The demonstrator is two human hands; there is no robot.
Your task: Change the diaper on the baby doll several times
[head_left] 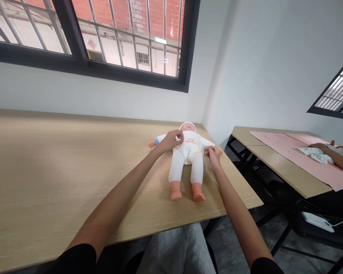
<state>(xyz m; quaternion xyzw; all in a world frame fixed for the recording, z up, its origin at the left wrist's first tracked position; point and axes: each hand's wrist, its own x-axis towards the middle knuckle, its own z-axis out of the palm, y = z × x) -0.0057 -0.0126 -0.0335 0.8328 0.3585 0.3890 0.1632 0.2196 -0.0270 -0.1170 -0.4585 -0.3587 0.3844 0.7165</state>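
A baby doll (188, 152) in white clothes and a white cap lies on its back on the wooden table (74, 163), its bare feet towards me. My left hand (174, 139) is over the doll's chest on the left side, its fingers curled together; whatever they pinch is too small to make out. At the doll's sleeve end on the right, my right hand (213, 155) has its fingertips pressed together near the doll's hand. A blue cuff shows on the doll's other sleeve.
Beyond a gap on the right stands a second table (291, 173) with a pink cloth (297, 152), where another person's hands touch white patterned clothing. A black chair there holds a white device (317, 222). A wall and barred window rise behind my table.
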